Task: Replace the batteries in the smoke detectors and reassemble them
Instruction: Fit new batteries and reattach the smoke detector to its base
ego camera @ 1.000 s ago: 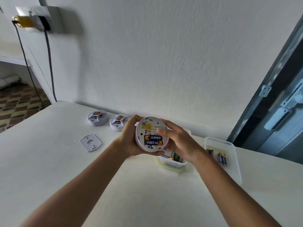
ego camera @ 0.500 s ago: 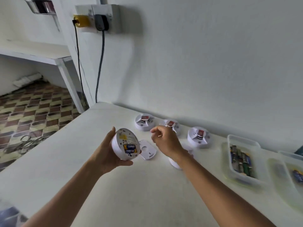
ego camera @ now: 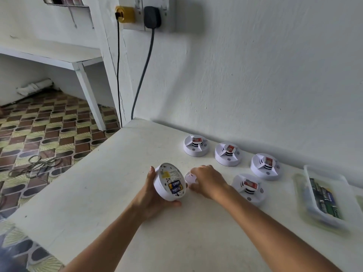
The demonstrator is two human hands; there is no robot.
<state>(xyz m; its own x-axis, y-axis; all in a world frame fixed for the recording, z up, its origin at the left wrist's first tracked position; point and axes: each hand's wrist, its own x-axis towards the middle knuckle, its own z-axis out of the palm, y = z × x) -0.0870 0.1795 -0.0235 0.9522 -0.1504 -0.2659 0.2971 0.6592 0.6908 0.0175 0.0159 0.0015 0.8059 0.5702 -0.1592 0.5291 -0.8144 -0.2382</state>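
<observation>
My left hand (ego camera: 152,197) holds a white round smoke detector (ego camera: 170,181) tilted on edge, its open back facing me with two blue batteries showing inside. My right hand (ego camera: 208,181) rests palm down on the white back plate (ego camera: 190,178) lying on the table, fingers curled over it; most of the plate is hidden. Whether the plate is lifted I cannot tell. Several other white smoke detectors with red stickers sit face up nearby, the closest (ego camera: 248,188) just right of my right wrist.
A clear tray (ego camera: 312,205) of batteries stands at the right. The white table (ego camera: 102,193) ends at the left above a patterned floor. The wall runs close behind the detectors, with cables hanging from a socket (ego camera: 146,14).
My view swung left. My right hand left the detector, reached across and came down onto the back plate. My left hand lowered the detector toward the table.
</observation>
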